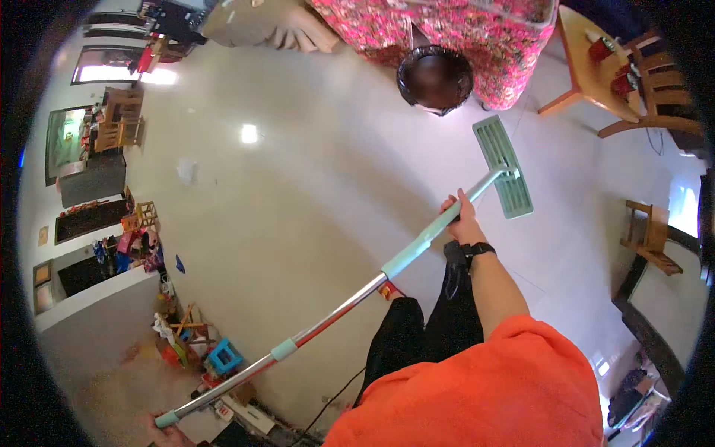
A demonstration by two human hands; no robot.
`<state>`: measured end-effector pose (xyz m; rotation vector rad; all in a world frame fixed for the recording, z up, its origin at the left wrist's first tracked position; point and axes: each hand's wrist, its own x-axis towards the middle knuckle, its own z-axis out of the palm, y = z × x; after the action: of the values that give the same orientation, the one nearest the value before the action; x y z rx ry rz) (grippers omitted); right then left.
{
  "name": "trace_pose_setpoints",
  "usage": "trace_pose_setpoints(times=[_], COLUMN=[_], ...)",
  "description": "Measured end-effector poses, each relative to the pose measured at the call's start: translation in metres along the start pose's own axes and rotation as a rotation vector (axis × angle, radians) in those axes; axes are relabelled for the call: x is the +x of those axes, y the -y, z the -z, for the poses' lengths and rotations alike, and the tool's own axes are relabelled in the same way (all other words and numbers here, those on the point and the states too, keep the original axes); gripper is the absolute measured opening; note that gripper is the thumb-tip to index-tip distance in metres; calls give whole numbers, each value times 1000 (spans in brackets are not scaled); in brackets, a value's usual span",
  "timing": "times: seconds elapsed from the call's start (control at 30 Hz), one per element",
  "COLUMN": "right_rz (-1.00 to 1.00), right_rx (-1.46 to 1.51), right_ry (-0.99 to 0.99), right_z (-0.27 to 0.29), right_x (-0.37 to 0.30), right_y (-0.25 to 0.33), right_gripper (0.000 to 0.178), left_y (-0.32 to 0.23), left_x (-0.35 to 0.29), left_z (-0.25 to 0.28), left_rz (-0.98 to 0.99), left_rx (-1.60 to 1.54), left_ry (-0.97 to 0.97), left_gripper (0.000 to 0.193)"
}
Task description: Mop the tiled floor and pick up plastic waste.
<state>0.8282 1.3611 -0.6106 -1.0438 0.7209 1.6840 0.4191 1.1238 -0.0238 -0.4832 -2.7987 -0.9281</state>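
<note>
The person is gripping a mop point(340, 309) in both hands. The grip of the right hand point(463, 220) is closing around the pale green upper sleeve of the pole, near the head end. The grip of the left hand point(170, 434), partly lost at the dark rim, is clasping the far end of the pole at lower left. The mop is slanting across the person's front, its slotted green head point(514, 192) lying level over the floor point(283, 179); contact there cannot be confirmed.

Containers: a round black bin point(436, 88) is standing upright against the pink flowered cloth point(514, 63), just beyond the head and apart from it. Its inside is showing only as a blurred brown patch, so the contents cannot be identified. Two red containers point(599, 49) are standing on the wooden bench point(581, 68) at upper right; what they are holding cannot be told. A wooden chair point(663, 80) is standing close beside that bench.
</note>
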Motion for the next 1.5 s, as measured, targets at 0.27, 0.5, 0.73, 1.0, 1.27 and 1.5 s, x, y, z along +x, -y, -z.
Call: trace_pose_setpoints(times=[0.27, 0.5, 0.73, 1.0, 1.27, 1.5], right_rz=[71, 196, 254, 95, 74, 64], right_rx=[-81, -120, -207, -306, -471, -595], right_ry=[-45, 18, 72, 191, 151, 353], right_z=[-34, -41, -45, -36, -39, -15], right_x=[-131, -194, -221, -186, -200, -189], right_y=[-52, -100, -121, -103, -100, -91], right_gripper=[28, 28, 31, 46, 47, 44], left_y=[224, 173, 300, 258, 192, 143], left_x=[161, 152, 223, 200, 156, 121], left_z=[124, 97, 101, 133, 99, 103], left_rz=[-60, 103, -413, -367, 82, -130], left_rx=[-946, -1128, -1711, -612, -1763, -1724], left_ry=[258, 57, 532, 146, 656, 399], left_gripper=[28, 28, 26, 37, 36, 31])
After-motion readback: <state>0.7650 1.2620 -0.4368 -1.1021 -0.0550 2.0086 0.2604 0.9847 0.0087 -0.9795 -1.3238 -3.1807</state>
